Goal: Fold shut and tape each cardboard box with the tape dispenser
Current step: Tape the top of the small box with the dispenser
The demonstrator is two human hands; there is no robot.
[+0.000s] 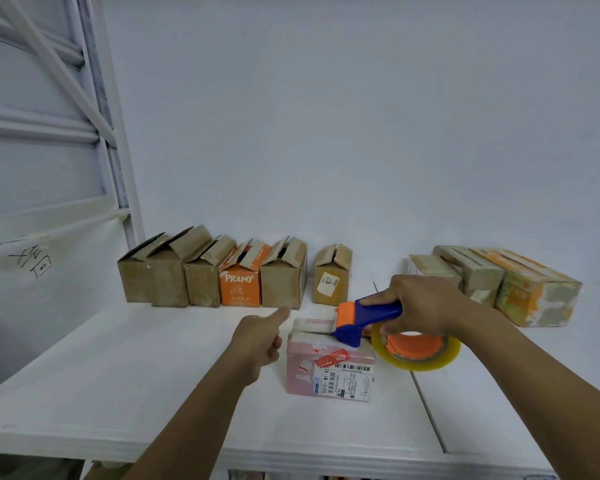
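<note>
A pink and white cardboard box [326, 372] stands on the white desk [146, 375], near its middle and a little toward the front edge, with a barcoded shipping label on the side facing the person. The right grip [421, 303] is wrapped round the blue handle of the tape dispenser [369, 318]. The dispenser's orange and blue head rests on the right part of the box top. Its tape roll [421, 353], clear tape on an orange hub, hangs just past the box's right side. The left grip [258, 341] is just beside the box's upper left corner and holds nothing: the forefinger is straight and points toward the back edge, while the other fingers curl loosely. Whether it touches the box cannot be told.

Along the back edge, toward the left corner, five boxes with raised flaps [205, 282] stand pressed together; the fourth is orange and reads PRAMY. A sixth open brown box [331, 278] stands a little apart to their right. Toward the back right corner, three closed boxes [499, 282] lie side by side.
</note>
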